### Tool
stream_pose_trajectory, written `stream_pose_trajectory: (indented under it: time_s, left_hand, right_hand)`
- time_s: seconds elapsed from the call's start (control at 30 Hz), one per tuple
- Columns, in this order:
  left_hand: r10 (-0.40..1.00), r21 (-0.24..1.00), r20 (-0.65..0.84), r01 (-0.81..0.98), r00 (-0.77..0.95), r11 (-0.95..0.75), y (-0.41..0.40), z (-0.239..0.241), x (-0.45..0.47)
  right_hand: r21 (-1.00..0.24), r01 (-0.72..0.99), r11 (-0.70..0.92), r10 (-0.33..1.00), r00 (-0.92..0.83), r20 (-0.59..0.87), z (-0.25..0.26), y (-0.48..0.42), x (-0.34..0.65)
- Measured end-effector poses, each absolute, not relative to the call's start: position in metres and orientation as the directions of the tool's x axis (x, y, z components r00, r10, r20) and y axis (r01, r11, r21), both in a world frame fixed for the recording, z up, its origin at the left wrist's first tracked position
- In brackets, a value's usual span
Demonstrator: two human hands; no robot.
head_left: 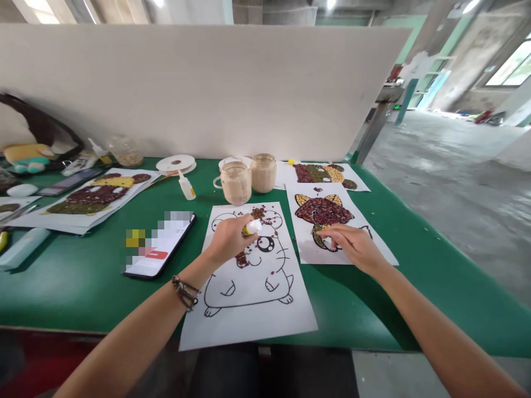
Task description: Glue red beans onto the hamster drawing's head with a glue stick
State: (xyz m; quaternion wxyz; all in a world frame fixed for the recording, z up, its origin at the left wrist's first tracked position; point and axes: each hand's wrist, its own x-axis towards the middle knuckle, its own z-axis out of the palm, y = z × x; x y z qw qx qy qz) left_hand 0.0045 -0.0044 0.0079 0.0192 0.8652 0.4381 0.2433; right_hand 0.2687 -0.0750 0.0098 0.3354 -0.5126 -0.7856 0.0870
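My left hand [227, 239] is closed around a small white-and-yellow glue bottle [252, 227], held over a paper with an outlined hamster drawing [249, 326]. Small dark red and greenish beans [259, 212] lie near the top of the drawing, with another cluster [241, 259] by the face. To the right, my right hand [354, 243] hovers over or rests on a fox picture [324, 211] made of red, yellow and green grains. Its thumb and fingertips are pinched together; anything between them is too small to make out.
Two jars [236, 183] stand behind the hamster sheet. A phone [161, 249] lies to the left, with a second glue bottle [186, 187] and a ribbon spool [176, 165] behind it. Finished grain pictures [97, 193] lie left and back right. A white partition [186, 88] borders the green table [116, 304].
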Motion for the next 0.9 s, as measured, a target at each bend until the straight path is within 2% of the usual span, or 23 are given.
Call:
stream_pose_trajectory:
  time_s: [0.13, 0.3, 0.4, 0.53, 0.7, 0.8, 0.9]
  left_hand:
    - [0.777, 0.255, 0.395, 0.754, 0.490, -0.605, -0.005, 0.009, 0.004]
    - [0.795, 0.329, 0.407, 0.740, 0.449, -0.587, -0.005, 0.009, 0.004]
    - [0.821, 0.423, 0.414, 0.716, 0.394, -0.556, -0.004, 0.009, 0.004]
    - [0.857, 0.561, 0.424, 0.657, 0.293, -0.503, 0.000, 0.008, 0.003]
    - [0.884, 0.698, 0.434, 0.556, 0.174, -0.452, 0.004, 0.006, 0.002]
    - [0.896, 0.751, 0.426, 0.505, 0.124, -0.427, 0.006, 0.005, 0.003]
    - [0.898, 0.771, 0.424, 0.474, 0.116, -0.425, 0.005, 0.006, 0.005]
  right_hand:
    - [-0.456, 0.745, 0.486, 0.854, -0.294, 0.429, 0.014, -0.081, 0.246]
    - [-0.575, 0.583, 0.574, 0.797, -0.560, 0.227, 0.021, -0.081, 0.208]
    - [-0.611, 0.568, 0.552, 0.795, -0.578, 0.181, 0.025, -0.066, 0.193]
    - [-0.516, 0.620, 0.591, 0.801, -0.528, 0.283, 0.027, -0.029, 0.186]
    - [-0.467, 0.767, 0.440, 0.898, -0.384, 0.216, 0.024, 0.021, 0.182]
    - [-0.378, 0.777, 0.503, 0.864, -0.458, 0.209, 0.017, 0.038, 0.177]
    - [-0.358, 0.765, 0.535, 0.843, -0.506, 0.180, 0.009, 0.043, 0.172]
